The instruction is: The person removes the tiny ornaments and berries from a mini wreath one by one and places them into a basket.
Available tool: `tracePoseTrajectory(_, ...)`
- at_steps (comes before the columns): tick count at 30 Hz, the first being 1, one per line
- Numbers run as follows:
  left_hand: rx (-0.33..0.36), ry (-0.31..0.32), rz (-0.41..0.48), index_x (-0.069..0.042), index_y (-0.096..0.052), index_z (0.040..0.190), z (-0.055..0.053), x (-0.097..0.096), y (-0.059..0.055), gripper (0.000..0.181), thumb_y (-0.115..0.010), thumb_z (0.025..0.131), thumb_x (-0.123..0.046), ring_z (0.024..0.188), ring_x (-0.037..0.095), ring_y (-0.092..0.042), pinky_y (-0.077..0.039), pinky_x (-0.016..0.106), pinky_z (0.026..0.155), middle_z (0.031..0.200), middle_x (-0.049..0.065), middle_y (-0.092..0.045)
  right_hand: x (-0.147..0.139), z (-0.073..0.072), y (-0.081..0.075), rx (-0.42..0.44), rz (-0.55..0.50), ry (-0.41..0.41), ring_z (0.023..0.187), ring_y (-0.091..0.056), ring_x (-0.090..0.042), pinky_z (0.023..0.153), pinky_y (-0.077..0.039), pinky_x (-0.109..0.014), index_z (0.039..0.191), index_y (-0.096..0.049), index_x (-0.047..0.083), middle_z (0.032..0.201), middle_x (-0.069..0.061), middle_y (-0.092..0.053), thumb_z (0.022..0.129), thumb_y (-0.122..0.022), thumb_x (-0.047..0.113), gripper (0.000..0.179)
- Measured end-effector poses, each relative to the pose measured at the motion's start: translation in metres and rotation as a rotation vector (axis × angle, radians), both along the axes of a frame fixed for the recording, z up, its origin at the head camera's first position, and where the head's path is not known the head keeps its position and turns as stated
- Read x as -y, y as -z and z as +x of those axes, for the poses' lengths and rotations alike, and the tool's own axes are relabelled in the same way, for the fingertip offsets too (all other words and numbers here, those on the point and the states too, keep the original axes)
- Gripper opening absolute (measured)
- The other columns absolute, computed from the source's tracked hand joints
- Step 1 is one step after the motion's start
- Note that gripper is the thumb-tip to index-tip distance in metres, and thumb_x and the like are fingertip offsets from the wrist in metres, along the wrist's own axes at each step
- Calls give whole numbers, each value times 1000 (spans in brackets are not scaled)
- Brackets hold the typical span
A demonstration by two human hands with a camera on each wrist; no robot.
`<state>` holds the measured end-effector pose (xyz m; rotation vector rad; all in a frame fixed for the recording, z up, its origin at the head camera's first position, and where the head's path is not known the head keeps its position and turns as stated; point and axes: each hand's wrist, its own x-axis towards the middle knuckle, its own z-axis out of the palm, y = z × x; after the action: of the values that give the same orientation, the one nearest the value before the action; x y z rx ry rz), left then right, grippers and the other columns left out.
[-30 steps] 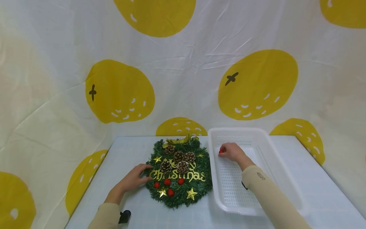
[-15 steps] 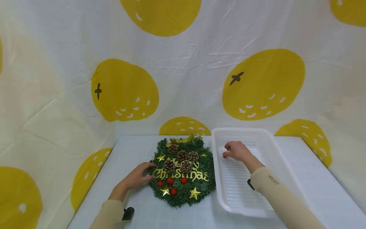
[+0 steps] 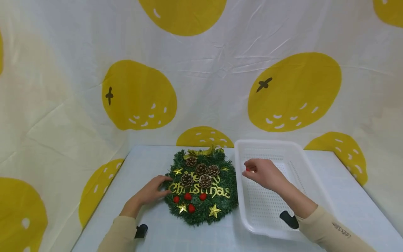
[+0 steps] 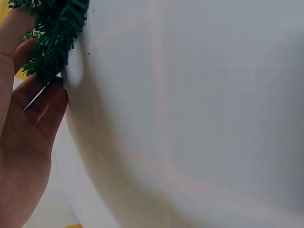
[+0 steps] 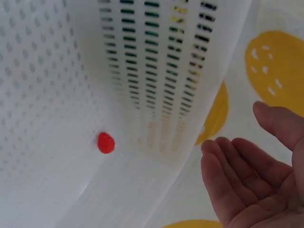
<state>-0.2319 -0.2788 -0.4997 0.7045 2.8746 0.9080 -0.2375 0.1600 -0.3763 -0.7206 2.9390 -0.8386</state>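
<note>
A green Christmas wreath (image 3: 214,199) lies on the table, bearing pine cones (image 3: 205,181), gold "Merry Christmas" lettering (image 3: 177,189), gold stars (image 3: 214,211) and several red berries (image 3: 191,208). My left hand (image 3: 150,193) holds its left edge; in the left wrist view some fingertips disappear behind the green tinsel (image 4: 52,52). Over the far left part of a white basket (image 3: 252,229) is my right hand (image 3: 266,173), thumb and fingers apart with nothing between them. One red berry (image 5: 106,142) rests in the basket's corner, away from the fingers in the right wrist view.
The perforated basket stands just right of the wreath, its raised rim (image 3: 240,206) close to the tinsel. A white cloth (image 3: 217,105) printed with yellow fruit hangs behind the table. Each wrist wears a black camera (image 3: 289,219).
My right hand lets the red berry go into the basket and draws back a little toward me. The left hand stays at the wreath's edge. The head view shifts slightly.
</note>
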Motion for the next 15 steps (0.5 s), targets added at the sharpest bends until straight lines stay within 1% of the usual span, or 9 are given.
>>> tracePoseTrajectory(5, 2, 2, -12, -4, -56, 131, -2, 0, -2, 50, -69, 92, -31, 121, 35, -51, -40, 54, 101, 127, 13, -57, 11, 27, -7, -49, -50, 2, 96, -66, -28, 80, -54, -43, 117, -68, 3, 110, -11, -70, 90, -71, 23, 34)
tracePoseTrajectory(11, 16, 0, -7, -4, -56, 132, 0, 0, -4, 50, -69, 92, -32, 122, 37, -50, -40, 55, 101, 128, 14, -57, 28, 50, -14, -41, -120, -8, 97, -68, -25, 82, -56, -40, 119, -68, 7, 114, -7, -69, 90, -72, 25, 35)
tracePoseTrajectory(15, 6, 0, -8, -4, -56, 131, 1, 0, -4, 49, -69, 93, -31, 121, 36, -51, -40, 55, 101, 127, 14, -57, 42, 64, -15, -47, -153, -27, 97, -68, -21, 81, -56, -38, 118, -69, 11, 114, -2, -69, 90, -72, 26, 32)
